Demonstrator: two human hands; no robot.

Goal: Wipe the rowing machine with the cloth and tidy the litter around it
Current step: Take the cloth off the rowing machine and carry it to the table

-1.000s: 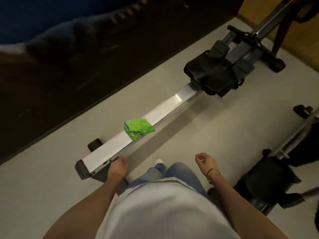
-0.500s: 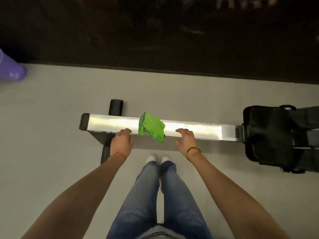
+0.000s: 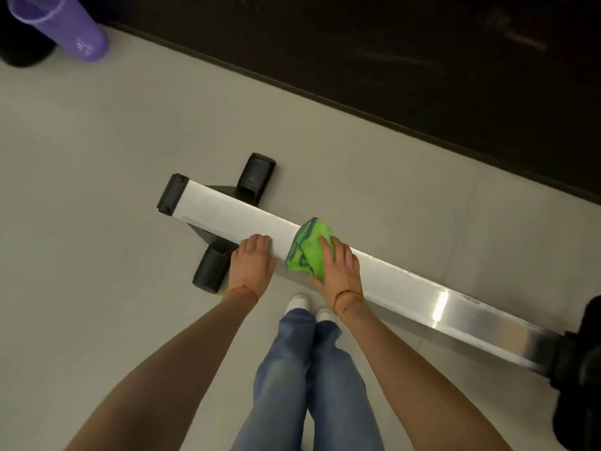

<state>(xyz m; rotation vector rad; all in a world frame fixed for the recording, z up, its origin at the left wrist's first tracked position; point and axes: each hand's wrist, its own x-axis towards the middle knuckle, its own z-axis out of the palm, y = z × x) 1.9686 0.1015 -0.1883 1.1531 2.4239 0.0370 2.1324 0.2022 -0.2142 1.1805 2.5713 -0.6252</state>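
The rowing machine's silver rail [image 3: 234, 219] runs diagonally from a black end cap at centre-left down to the right edge. A crumpled green cloth [image 3: 307, 252] lies on the rail. My right hand [image 3: 338, 268] rests on top of the cloth, fingers spread over it and pressing it to the rail. Just left of the cloth, my left hand [image 3: 252, 260] lies flat on the rail's near edge, holding nothing. The machine's black seat [image 3: 585, 369] is partly cut off at the right edge.
A purple plastic cup [image 3: 61, 24] lies tipped on the floor at the top left, beside a dark round object. Black feet [image 3: 257, 175] stick out either side of the rail's end. A dark wall runs along the back. My legs and white shoes stand below the rail.
My right hand has moved left onto the green cloth and now covers it. The left hand stays on the rail. My view has swung, bringing the purple cup into sight.
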